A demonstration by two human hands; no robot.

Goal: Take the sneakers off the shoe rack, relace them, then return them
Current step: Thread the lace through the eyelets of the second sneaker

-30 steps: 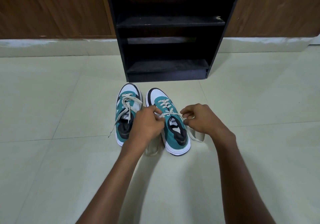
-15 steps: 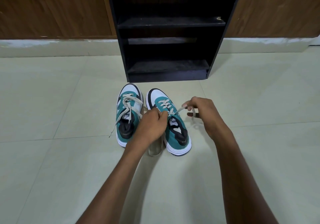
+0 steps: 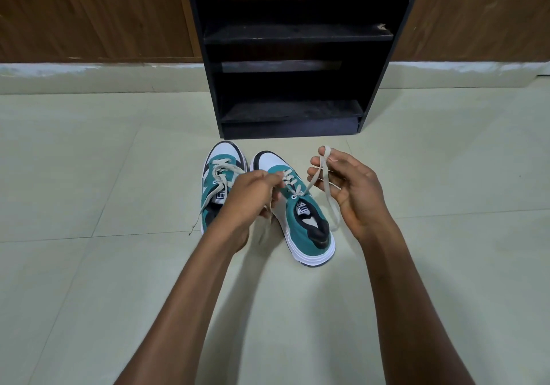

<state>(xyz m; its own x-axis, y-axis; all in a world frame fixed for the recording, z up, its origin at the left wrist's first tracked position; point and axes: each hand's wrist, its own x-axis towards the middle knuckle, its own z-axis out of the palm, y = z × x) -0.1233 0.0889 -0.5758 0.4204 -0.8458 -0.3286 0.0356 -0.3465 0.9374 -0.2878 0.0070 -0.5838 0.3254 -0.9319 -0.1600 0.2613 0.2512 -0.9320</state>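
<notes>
Floor (image 3: 89,265); right hand (image 3: 351,188) raised, lace (image 3: 323,161) looped.

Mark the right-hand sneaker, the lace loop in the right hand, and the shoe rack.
right-hand sneaker (image 3: 308,227): head view, teal side panel.
lace loop (image 3: 325,150): head view, top bend above the fingers.
shoe rack (image 3: 293,112): head view, bottom shelf.

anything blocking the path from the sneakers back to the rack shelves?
Nothing visible. Both sneakers sit on bare floor just in front of the shoe rack, toes toward it, and the two shelves in view look empty.
</notes>
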